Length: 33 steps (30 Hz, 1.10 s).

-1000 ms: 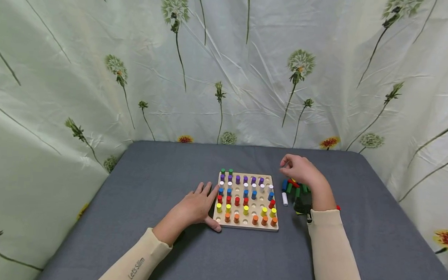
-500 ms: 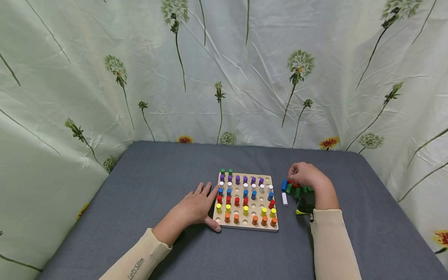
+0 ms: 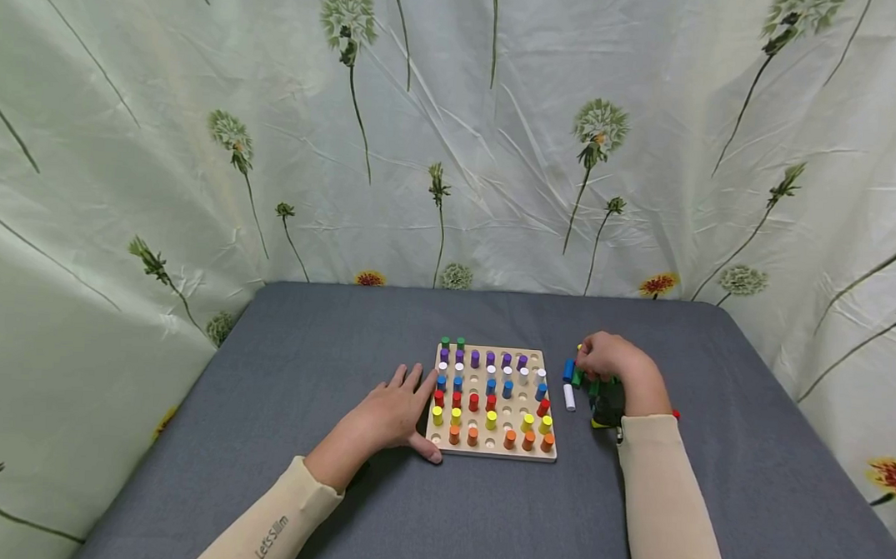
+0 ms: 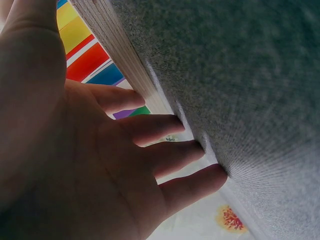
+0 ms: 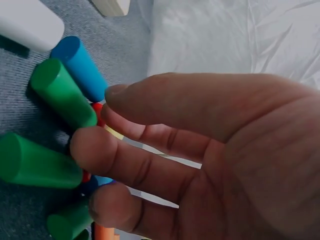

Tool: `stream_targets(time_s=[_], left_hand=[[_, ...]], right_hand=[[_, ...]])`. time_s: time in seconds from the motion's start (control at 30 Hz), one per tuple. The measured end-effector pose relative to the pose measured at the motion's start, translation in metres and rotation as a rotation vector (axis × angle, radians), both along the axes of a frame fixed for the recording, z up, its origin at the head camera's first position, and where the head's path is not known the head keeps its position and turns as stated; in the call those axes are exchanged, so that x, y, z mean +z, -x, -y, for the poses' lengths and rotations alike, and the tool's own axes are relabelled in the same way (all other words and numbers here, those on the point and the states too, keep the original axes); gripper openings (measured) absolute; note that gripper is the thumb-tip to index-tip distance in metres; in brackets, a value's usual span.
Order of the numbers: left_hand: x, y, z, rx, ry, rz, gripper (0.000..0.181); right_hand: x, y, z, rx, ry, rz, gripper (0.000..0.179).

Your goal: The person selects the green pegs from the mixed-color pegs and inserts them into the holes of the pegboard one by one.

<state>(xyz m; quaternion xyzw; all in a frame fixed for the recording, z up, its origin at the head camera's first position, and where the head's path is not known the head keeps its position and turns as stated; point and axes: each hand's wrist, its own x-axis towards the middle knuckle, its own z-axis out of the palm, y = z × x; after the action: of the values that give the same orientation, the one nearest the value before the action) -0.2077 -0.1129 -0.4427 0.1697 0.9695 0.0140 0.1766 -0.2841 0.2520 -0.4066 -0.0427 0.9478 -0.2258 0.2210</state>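
Note:
A wooden pegboard (image 3: 490, 453) carries upright coloured pegs in rows, with several bare holes. My left hand (image 3: 390, 410) lies spread along the board's left edge; in the left wrist view its fingertips (image 4: 215, 175) are at the wooden side. At the board's right, my right hand (image 3: 611, 356) is lowered over a heap of loose pegs. In the right wrist view its thumb and fingers bend loosely toward the heap, close by a green peg (image 5: 62, 95), a blue peg (image 5: 77, 67) and a partly hidden red peg (image 5: 98, 113). No peg shows between the fingers.
A white peg (image 3: 569, 397) lies between the board and the heap. Another green peg (image 5: 40, 162) lies below the fingertips in the right wrist view. The grey tablecloth (image 3: 325, 332) ends at a flower-print curtain (image 3: 424, 145) behind.
My right hand has moved down and slightly right, from above the heap to the loose pegs, and now covers the red one. My left hand and the board have stayed put.

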Motion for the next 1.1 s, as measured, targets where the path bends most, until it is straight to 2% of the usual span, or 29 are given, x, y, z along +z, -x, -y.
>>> stream_targets(time_s=[0.23, 0.53, 0.7, 1.1], left_hand=[[0.001, 0.0, -0.001, 0.007, 0.001, 0.005, 0.135], [0.0, -0.001, -0.001, 0.01, 0.002, 0.0, 0.134], [0.0, 0.0, -0.001, 0.008, 0.002, -0.001, 0.134], [-0.001, 0.0, 0.0, -0.003, 0.006, 0.0, 0.133]], right_hand=[[-0.006, 0.003, 0.005, -0.009, -0.043, 0.006, 0.011], [-0.003, 0.001, 0.013, 0.014, -0.086, -0.001, 0.011], [-0.002, 0.001, 0.019, 0.001, -0.115, 0.025, 0.012], [-0.005, 0.002, 0.022, -0.008, -0.113, 0.044, 0.012]])
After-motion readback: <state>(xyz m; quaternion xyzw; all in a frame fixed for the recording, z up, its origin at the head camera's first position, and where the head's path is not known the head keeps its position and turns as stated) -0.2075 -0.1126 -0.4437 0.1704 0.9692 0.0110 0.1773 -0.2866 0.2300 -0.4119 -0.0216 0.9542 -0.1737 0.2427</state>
